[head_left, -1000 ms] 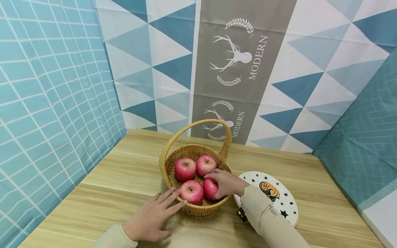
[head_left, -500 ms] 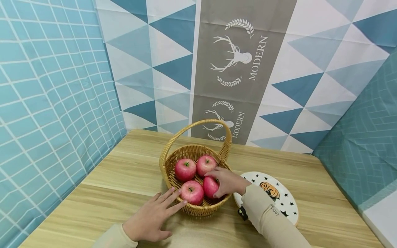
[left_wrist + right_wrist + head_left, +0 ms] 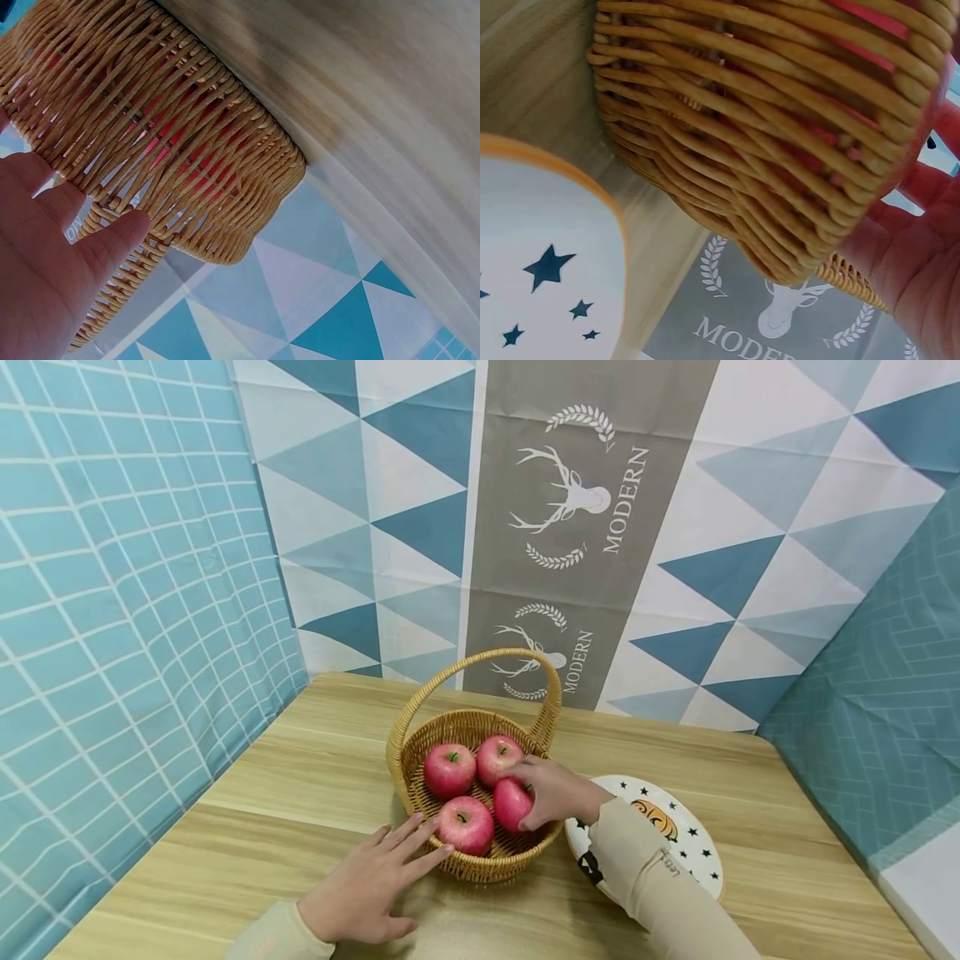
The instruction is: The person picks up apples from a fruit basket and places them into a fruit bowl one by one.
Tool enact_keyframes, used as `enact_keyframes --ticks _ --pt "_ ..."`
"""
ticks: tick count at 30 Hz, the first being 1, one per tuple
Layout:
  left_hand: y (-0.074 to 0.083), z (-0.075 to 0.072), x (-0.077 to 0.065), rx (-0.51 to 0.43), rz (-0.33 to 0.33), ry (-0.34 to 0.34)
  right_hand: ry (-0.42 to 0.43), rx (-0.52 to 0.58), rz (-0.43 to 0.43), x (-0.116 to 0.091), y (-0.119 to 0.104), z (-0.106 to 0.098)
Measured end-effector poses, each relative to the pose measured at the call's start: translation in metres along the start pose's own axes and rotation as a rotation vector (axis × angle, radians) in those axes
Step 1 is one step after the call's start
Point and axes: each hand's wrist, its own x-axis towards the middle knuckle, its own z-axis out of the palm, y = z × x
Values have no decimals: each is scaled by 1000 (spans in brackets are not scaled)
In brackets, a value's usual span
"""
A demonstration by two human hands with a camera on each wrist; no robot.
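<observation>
Head view: right hand (image 3: 558, 791) clasps apple (image 3: 510, 806) in basket (image 3: 483, 869), seemingly the grasping step; left hand (image 3: 367, 885) splays its fingers; lifting would demand a firm hold.

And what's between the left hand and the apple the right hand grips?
Head view: another apple, inside the basket, sits between the left hand and the gripped apple.

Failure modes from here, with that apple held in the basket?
1. The right-hand grip holds the apple close to its neighbours; lifting might bump one.
2. The left hand has straight fingers at the rim, not wrapped round it, so the basket may shift.
3. The right sleeve overhangs the plate; a low move could drag it.
</observation>
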Motion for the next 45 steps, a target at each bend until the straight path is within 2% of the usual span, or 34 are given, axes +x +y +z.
enact_keyframes --ticks 10,23,30,38,45 --pt "0 -2 1 -14 -20 -43 3 -7 -31 3 -6 -14" --pt "-2 -5 -1 -27 -18 -54 -25 -12 -28 2 -8 -28" --pt "-2 -1 -2 -28 -12 -44 -25 -19 -19 -1 -9 -34" --pt "0 -1 -5 -38 -34 -57 -34 2 -5 -4 -8 -36" --pt "-1 0 0 -15 -11 -19 -30 -25 -12 -9 -1 -42"
